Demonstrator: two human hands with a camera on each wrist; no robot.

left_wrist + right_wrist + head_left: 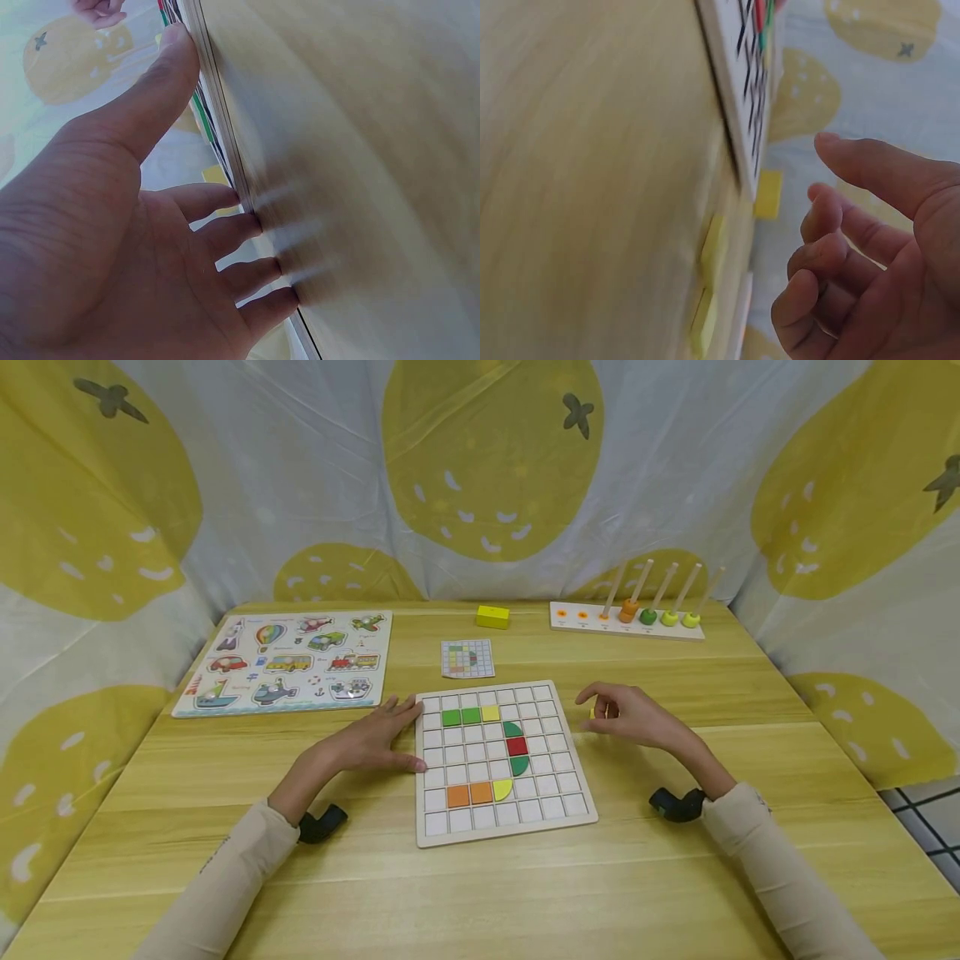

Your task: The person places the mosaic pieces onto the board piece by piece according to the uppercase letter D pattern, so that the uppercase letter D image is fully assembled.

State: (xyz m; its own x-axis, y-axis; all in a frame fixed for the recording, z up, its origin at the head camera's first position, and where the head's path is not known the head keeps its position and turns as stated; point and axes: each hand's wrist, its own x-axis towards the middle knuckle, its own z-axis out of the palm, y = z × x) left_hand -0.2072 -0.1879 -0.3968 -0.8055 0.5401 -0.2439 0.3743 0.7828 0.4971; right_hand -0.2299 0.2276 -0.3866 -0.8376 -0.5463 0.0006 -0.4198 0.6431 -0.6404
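Note:
A white grid board [551,785] lies on the wooden table, with green, yellow, red and orange tiles set in some squares. The left hand [367,741] rests at the board's left side, its thumb and fingertips touching the edge; seen from the left wrist, the fingers are nearly straight. Right of the board, the right hand [637,718] hovers with loosely bent fingers and a stretched thumb, nothing between them. Two yellow pieces, one nearer the board [714,251] and one beside it [703,322], lie on the table by this hand; in the head view its fingers partly hide them.
Behind the board lies a small pattern card [468,658], with a yellow box [492,617] farther back. A vehicle picture puzzle [251,681] occupies the back left. At the back right stands a peg rack [585,627] with coloured beads. A fruit-patterned cloth [322,460] hangs behind the table.

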